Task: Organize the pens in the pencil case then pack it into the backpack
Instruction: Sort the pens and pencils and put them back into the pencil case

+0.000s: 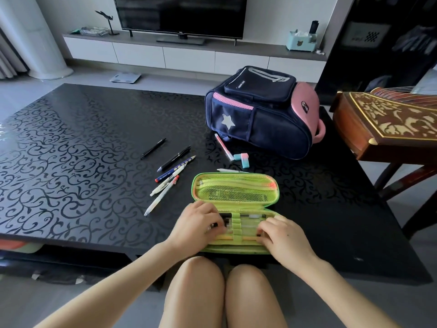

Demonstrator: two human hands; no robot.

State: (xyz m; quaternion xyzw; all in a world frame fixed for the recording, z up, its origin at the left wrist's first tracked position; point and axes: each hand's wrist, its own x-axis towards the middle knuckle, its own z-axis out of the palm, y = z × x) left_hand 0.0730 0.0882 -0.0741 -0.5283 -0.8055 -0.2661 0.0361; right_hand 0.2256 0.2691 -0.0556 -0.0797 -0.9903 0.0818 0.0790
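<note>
The black worktop point(71, 138) with its scroll pattern carries everything. The navy and pink backpack point(260, 114) lies on its side near the far right corner, zipped shut. Off the right edge stands a carved wooden instrument point(383, 124) on a dark frame.

The green pencil case point(234, 188) lies open at the near edge, right of the middle. Its mesh-pocketed lid is laid back towards the far edge, and its tray, with a row of elastic loops point(237, 224), overhangs the near edge slightly. Several pens already sit through the loops.

Both hands are on the tray. The left hand point(196, 223) covers its left end, the grip curled round the end of a dark pen point(221, 218) lying in the loops. The right hand point(283, 235) covers the right end, fingertips bent down onto the pens there; whether its grip is pinching one or only pressing cannot be told.

A fan of loose pens point(169, 176) lies left of the case, angled towards the far right corner, with a single black pen point(153, 148) apart from it on the far-left side. A pink pen point(224, 147) lies against the backpack's near side. A white pen point(230, 170) lies just behind the lid. A pink and teal eraser point(241, 159) sits between the case and the backpack.
</note>
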